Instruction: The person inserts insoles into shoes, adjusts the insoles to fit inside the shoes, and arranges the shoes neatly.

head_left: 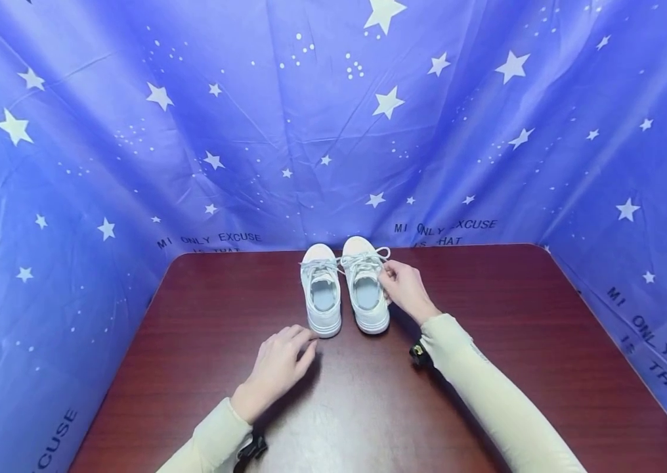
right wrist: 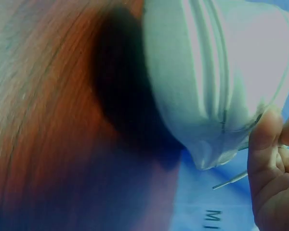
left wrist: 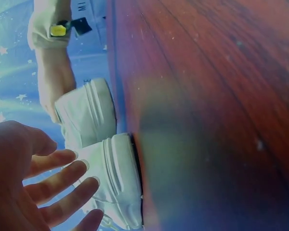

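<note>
Side by side at the far table edge stand two white lace-up sneakers, toes pointing away: a left sneaker [head_left: 323, 320] and a right sneaker [head_left: 371, 319]. My right hand [head_left: 407, 289] pinches the right sneaker at its outer side, near the laces [head_left: 363, 261]. In the right wrist view, the thumb [right wrist: 265, 139] lies against the sneaker's upper [right wrist: 255, 57], and a loose lace end [right wrist: 231, 180] shows beside it. My left hand [head_left: 280, 361] hovers near the left sneaker's heel, its fingers [left wrist: 62, 180] spread and holding nothing.
The reddish-brown wooden table [head_left: 221, 302] extends around the sneakers. Blue curtains [head_left: 310, 118] with white stars enclose its back and sides, hanging right behind the toes. A dark wrist device [head_left: 419, 355] shows under the right sleeve.
</note>
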`<act>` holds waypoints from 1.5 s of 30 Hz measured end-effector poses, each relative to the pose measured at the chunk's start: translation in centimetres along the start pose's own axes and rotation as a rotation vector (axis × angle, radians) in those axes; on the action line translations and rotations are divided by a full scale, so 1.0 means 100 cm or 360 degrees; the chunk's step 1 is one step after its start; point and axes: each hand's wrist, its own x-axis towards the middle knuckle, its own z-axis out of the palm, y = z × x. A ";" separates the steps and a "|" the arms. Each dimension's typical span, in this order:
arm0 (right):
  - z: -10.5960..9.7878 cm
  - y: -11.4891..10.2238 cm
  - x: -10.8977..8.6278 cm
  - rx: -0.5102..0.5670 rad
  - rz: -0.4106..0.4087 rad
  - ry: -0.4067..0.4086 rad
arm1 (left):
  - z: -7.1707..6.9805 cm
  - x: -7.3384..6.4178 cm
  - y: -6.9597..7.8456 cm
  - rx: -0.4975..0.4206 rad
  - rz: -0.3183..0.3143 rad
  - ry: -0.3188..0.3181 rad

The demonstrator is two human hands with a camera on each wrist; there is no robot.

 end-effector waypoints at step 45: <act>0.000 0.025 0.010 -0.0080 0.0163 -0.0221 | 0.027 0.068 -0.070 -0.0221 -0.0709 -0.0137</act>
